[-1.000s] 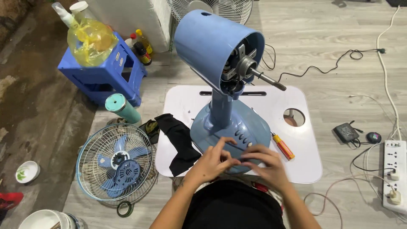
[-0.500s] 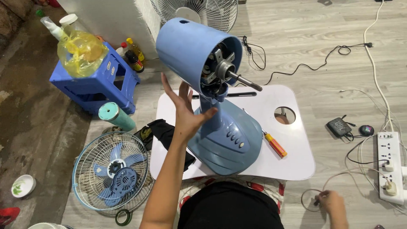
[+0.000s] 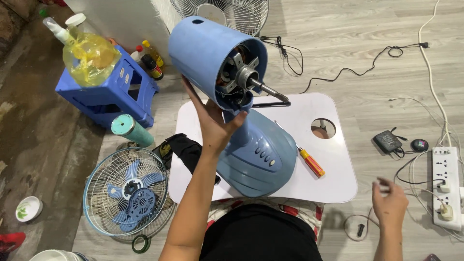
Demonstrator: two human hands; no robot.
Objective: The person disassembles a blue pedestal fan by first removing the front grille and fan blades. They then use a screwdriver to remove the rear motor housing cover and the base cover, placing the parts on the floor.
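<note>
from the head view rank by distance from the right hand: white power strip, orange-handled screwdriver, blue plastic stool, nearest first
1. White power strip: on the floor just to the right of the right hand.
2. Orange-handled screwdriver: on the white tray table, to the hand's left.
3. Blue plastic stool: far left, past the blue fan body.

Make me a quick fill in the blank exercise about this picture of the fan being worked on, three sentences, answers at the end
1. The left hand cups the blue motor housing of the ____.
2. The screwdriver on the white table has an orange and ____ handle.
3. The fan guard with blades lies on the ____ beside the table, while the right hand hangs empty near the power strip.

Missing words: fan; red; floor
</note>
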